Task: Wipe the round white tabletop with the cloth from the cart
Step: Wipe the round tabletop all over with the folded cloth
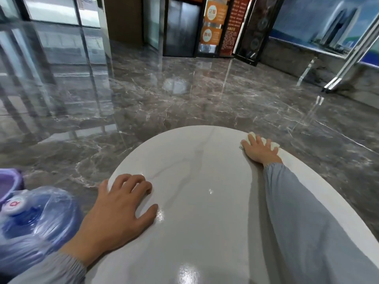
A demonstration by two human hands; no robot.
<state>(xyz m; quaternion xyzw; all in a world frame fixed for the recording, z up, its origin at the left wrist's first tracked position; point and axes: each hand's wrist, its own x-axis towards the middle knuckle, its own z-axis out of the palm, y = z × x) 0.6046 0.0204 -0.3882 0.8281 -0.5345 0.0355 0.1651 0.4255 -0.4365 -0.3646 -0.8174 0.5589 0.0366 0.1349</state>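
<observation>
The round white tabletop [196, 181] with faint grey veins fills the lower middle of the view. My right hand [260, 150] lies flat with spread fingers on a pale cloth [252, 138] at the table's far right edge, pressing it down; only bits of the cloth show past the fingers. My left hand [121, 206] rests on the table's near left edge, fingers slightly bent on the surface, holding nothing. Both arms wear light blue sleeves.
A blue water bottle wrapped in clear plastic [34, 218] stands low at the left beside the table, with a purple bucket [9, 181] behind it. Glossy dark marble floor [184, 95] surrounds the table. Metal display legs [336, 80] stand far right.
</observation>
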